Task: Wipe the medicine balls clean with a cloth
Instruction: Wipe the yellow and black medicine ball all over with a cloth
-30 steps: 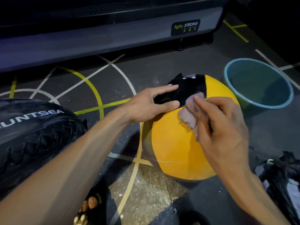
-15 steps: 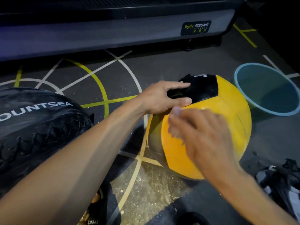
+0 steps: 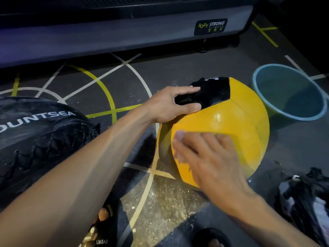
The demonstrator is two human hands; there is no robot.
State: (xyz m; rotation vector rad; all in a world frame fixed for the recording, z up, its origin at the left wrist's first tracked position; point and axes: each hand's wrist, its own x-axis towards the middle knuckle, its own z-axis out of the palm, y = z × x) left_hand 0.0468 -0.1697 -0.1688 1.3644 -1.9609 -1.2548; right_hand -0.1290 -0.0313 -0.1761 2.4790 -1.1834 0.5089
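Medicine ball (image 3: 231, 125), yellow with a black panel on top, sits on the gym floor (image 3: 174, 72) among painted white and yellow lines, just in front of a blue bucket (image 3: 292, 93). White digits on the black panel are cut off by the ball's curve and cannot be read. The left hand (image 3: 170, 104) rests on the ball's upper left side, fingers and thumb curled over the torn edge of the black panel, gripping it. The right hand (image 3: 206, 157) lies over the near yellow face, blurred by motion; its fingers look spread flat against the surface. The cloth is hidden under this hand, apart from what may be a pale smear at the fingertips, so whether the right grip pinches it or only presses on it cannot be told. At the left edge a large black ball (image 3: 35, 136) is partly out of frame, its white lettering cut off. A dark crumpled bag (image 3: 306, 202) lies at the lower right. A sandalled foot (image 3: 103, 227) shows at the bottom, half hidden by the left forearm.
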